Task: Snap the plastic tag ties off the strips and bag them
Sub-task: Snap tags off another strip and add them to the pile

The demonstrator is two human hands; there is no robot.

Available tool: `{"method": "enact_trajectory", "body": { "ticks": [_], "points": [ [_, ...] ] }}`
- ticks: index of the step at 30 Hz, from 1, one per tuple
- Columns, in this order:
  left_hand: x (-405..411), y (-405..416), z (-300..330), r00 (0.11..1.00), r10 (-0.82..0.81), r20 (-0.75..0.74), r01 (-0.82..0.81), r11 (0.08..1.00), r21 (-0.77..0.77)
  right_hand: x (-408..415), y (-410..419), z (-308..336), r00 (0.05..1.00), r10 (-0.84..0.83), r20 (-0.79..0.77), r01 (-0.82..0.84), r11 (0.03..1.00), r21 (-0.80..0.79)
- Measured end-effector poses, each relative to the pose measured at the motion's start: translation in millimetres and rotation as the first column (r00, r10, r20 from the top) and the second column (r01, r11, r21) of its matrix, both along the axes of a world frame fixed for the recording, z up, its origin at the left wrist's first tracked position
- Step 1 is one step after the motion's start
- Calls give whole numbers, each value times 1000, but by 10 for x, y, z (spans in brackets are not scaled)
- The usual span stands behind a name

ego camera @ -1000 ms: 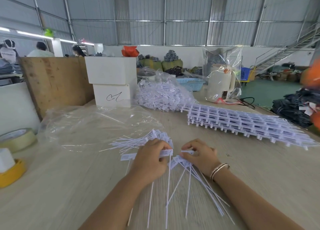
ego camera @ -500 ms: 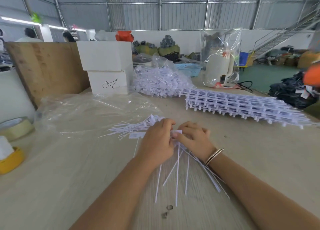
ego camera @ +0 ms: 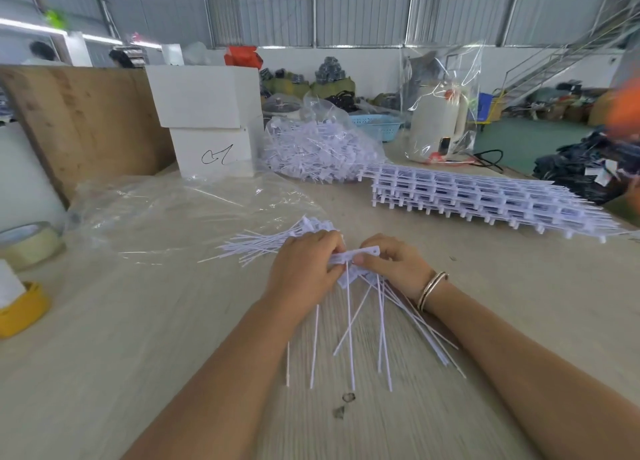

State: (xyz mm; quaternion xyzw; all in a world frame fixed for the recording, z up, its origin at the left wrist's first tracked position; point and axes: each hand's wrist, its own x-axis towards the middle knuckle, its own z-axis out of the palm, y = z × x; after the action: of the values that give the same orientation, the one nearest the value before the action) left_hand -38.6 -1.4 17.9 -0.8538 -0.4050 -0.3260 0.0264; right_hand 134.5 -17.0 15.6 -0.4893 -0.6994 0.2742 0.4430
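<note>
Hands meet at the middle of a pale wood-grain worktop (ego camera: 104,373): the left hand (ego camera: 304,272) curls its fingers round one end of a white plastic strip of tag ties (ego camera: 349,257), while the right hand (ego camera: 394,265), a thin metal bangle (ego camera: 431,288) at its wrist, pinches the other end between thumb and forefinger, the thin white tails fanning down toward the person across the wood. At far left sit a roll of clear packing tape (ego camera: 29,243) and a yellow tape dispenser (ego camera: 20,310), in front of a leaning brown plywood board (ego camera: 83,120). A flat, crumpled clear plastic bag (ego camera: 166,213) lies on the worktop beside two stacked white cardboard boxes (ego camera: 204,120), and a loose bundle of snapped-off white ties (ego camera: 266,243) rests just beyond the left hand, partly on the bag's edge. Farther back, a clear bag heaped with white ties (ego camera: 318,151) stands next to a low stack of uncut white tie strips (ego camera: 485,196) at right. Behind the stack are a cream electric kettle wrapped in clear plastic (ego camera: 438,120) and a pale blue plastic basket (ego camera: 377,125).
</note>
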Motion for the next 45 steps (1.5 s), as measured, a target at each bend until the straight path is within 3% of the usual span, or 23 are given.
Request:
{"method": "enact_trajectory", "body": {
  "ticks": [10, 13, 16, 18, 22, 24, 26, 30, 32, 36, 41, 45],
  "points": [
    [-69, 55, -76, 980, -7, 201, 57, 968, -243, 42, -2, -35, 983, -14, 183, -2, 996, 90],
    [-63, 90, -97, 938, -10, 347, 145, 920, -365, 88, 24, -71, 996, -47, 71, 36, 989, 140],
    [-115, 148, -127, 902, 47, 430, 135, 914, -382, 169, 44, -72, 983, -97, -153, 105, 993, 47],
    [-134, 166, -143, 915, 45, 402, 100, 937, -334, 202, 70, -74, 982, -166, -89, 167, 986, 1],
    [-85, 128, -127, 950, -1, 313, 84, 965, -249, 181, 102, -72, 884, -201, 422, 226, 974, -10],
    [-72, 116, -115, 960, -18, 278, 85, 969, -232, 156, 98, -74, 862, -190, 469, 227, 973, -25],
    [-66, 101, -101, 975, -22, 220, 68, 976, -205, 137, 75, -59, 879, -225, 420, 252, 968, -7],
    [-32, 49, -50, 993, -40, 115, 52, 993, -105, 93, 1, -57, 885, -392, 249, 327, 907, 266],
    [10, 21, -43, 996, -39, 81, 45, 997, -67, 34, -24, -65, 871, -392, 294, 304, 903, 303],
    [61, -36, -16, 988, -90, 129, 98, 994, -57, -17, 8, -85, 848, -318, 424, 228, 941, 250],
    [-104, 37, -12, 989, -65, 135, 80, 990, -112, 99, 88, -64, 979, -175, 104, 169, 984, 63],
    [-141, 71, -28, 997, -77, 24, 79, 987, -139, 107, 134, -81, 987, -128, 101, 126, 992, 22]
  ]
}}
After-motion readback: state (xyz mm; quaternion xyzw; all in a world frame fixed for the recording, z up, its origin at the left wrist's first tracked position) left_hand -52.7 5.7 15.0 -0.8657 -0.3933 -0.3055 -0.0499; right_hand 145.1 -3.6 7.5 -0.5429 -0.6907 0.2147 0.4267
